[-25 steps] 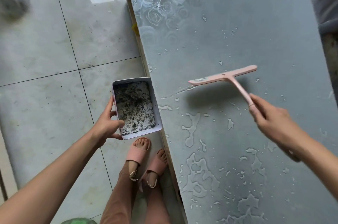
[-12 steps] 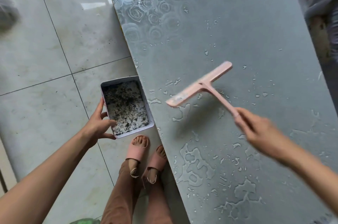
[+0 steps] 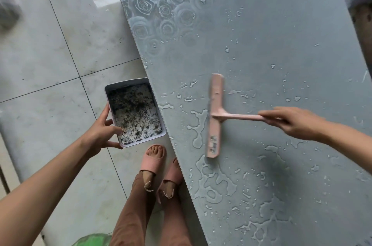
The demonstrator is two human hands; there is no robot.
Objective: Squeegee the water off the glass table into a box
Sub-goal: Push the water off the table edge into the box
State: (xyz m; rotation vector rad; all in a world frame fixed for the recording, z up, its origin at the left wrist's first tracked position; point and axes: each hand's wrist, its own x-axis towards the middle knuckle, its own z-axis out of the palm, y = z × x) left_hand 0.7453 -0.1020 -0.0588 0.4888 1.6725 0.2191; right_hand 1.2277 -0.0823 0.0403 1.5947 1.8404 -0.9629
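The surface [image 3: 281, 24] fills the right half of the frame, and its near edge runs diagonally from the top centre down to the bottom centre. A rose pattern [image 3: 153, 4] is printed on its upper left corner. The squeegee [image 3: 215, 117] lies on the glass in the middle of the frame, its blade roughly parallel to that edge and resting against a puddle of water [image 3: 198, 125]. More pooled water [image 3: 213, 181] spreads toward the lower right. The right hand [image 3: 296, 123] grips the end of the handle, fingers curled round it. Only wet glass lies between the blade and the edge. The left hand [image 3: 100, 135] holds the box [image 3: 126, 81] by its left wall, thumb over the rim, just beside the edge at centre left; whether box and edge touch cannot be told. Dark specks cover the box's white bottom. Two feet in pink slippers [image 3: 155, 157] stand on the tiled floor [image 3: 50, 54] close under the edge, below the box. Something green [image 3: 92, 240] shows at the bottom.
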